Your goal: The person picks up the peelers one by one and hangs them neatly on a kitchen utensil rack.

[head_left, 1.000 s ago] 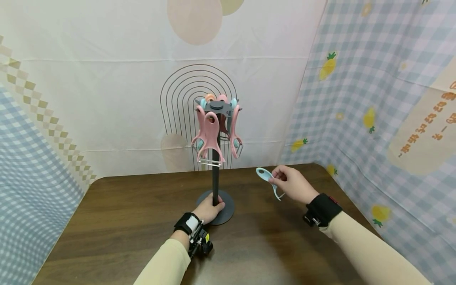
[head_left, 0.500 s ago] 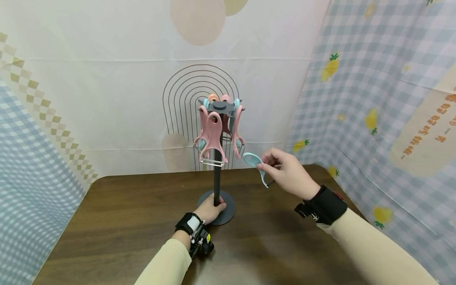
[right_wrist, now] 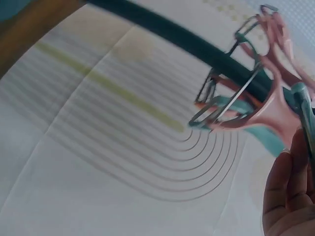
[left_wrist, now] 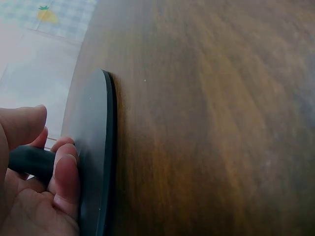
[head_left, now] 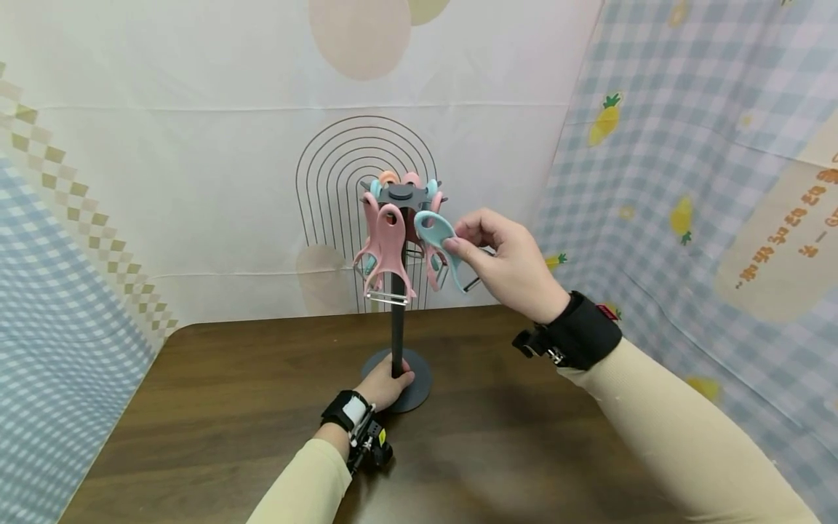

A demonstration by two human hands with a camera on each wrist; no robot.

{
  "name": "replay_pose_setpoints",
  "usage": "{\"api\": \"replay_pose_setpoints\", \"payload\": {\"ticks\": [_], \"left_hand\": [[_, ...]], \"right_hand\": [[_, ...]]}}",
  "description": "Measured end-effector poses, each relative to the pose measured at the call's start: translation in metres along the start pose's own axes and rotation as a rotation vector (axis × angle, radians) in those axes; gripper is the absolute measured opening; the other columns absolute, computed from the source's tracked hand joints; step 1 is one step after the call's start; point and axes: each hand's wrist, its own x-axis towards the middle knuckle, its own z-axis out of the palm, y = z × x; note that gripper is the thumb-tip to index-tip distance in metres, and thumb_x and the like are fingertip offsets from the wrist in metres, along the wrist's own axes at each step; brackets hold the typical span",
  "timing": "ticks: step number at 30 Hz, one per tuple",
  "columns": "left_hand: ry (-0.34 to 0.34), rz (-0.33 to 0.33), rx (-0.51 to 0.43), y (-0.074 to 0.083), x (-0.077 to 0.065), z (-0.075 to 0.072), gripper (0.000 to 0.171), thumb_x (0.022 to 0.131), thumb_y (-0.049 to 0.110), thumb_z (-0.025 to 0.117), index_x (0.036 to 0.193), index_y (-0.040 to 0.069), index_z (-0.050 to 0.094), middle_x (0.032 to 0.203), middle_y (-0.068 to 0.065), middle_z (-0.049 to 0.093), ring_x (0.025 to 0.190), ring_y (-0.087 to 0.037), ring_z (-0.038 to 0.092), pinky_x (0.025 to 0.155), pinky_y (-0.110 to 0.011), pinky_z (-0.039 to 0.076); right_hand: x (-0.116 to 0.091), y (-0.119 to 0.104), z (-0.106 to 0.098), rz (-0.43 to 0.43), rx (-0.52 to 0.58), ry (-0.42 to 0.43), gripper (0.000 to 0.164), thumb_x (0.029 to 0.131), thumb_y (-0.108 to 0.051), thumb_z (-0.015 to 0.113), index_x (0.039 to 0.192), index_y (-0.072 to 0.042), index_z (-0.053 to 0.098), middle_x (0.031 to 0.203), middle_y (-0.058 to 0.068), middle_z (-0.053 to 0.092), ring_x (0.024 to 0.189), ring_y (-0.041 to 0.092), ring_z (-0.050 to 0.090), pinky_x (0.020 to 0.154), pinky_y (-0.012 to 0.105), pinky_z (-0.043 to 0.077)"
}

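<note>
A dark grey stand (head_left: pixel 397 327) rises from a round base (head_left: pixel 422 382) on the table. Pink, blue and orange peelers hang around its top, with a pink peeler (head_left: pixel 390 247) at the front. My left hand (head_left: pixel 382 386) grips the pole just above the base; the left wrist view shows fingers curled round the pole (left_wrist: pixel 34 161). Between thumb and fingers, my right hand (head_left: pixel 511 266) pinches a light blue peeler (head_left: pixel 432 230) near its middle. That peeler is raised at the right of the stand's top, overlapping a hanging pink one in the head view; whether they touch, I cannot tell.
The brown wooden table (head_left: pixel 262 407) ends at a white patterned cloth (head_left: pixel 216 204) behind the stand. Blue checked cloth (head_left: pixel 655 175) hangs on the right, and more (head_left: pixel 59 327) covers the left side.
My right hand has risen and moved left with the light blue peeler, from over the table to beside the stand's top. The left hand stays on the pole.
</note>
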Motion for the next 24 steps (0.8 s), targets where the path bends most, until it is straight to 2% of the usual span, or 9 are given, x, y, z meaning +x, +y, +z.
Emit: {"api": "replay_pose_setpoints", "payload": {"ticks": [6, 12, 19, 24], "left_hand": [[0.004, -0.009, -0.001, 0.0, 0.001, 0.0, 0.013, 0.099, 0.019, 0.057, 0.103, 0.008, 0.053, 0.087, -0.008, 0.057, 0.081, -0.022, 0.053, 0.069, -0.034, 0.039], [0.008, -0.006, 0.008, -0.001, 0.002, 0.001, 0.013, 0.099, 0.019, 0.058, 0.103, 0.008, 0.053, 0.087, -0.007, 0.057, 0.081, -0.022, 0.053, 0.069, -0.035, 0.04], [0.015, -0.002, 0.015, -0.002, 0.004, 0.002, 0.013, 0.098, 0.02, 0.059, 0.103, 0.008, 0.053, 0.088, -0.007, 0.058, 0.082, -0.021, 0.054, 0.071, -0.035, 0.04], [0.02, 0.003, 0.011, -0.005, 0.005, 0.002, 0.013, 0.098, 0.02, 0.059, 0.103, 0.008, 0.053, 0.088, -0.006, 0.058, 0.082, -0.021, 0.053, 0.071, -0.035, 0.041]], "right_hand": [[0.006, -0.002, 0.004, 0.026, 0.073, 0.007, 0.011, 0.093, -0.014, 0.065, 0.1, -0.006, 0.061, 0.087, 0.002, 0.061, 0.071, 0.017, 0.052, 0.062, 0.027, 0.04], [0.005, 0.002, 0.005, 0.052, 0.095, 0.004, 0.011, 0.093, -0.012, 0.065, 0.1, -0.005, 0.061, 0.087, 0.003, 0.061, 0.067, 0.019, 0.048, 0.059, 0.027, 0.037], [0.001, 0.005, 0.012, 0.086, 0.093, -0.033, 0.01, 0.093, -0.018, 0.066, 0.094, -0.009, 0.063, 0.087, 0.001, 0.062, 0.066, 0.019, 0.047, 0.057, 0.029, 0.036], [-0.003, 0.004, 0.016, 0.096, 0.089, -0.052, 0.009, 0.095, -0.021, 0.064, 0.096, -0.012, 0.063, 0.089, -0.001, 0.063, 0.071, 0.017, 0.052, 0.059, 0.029, 0.037]]}}
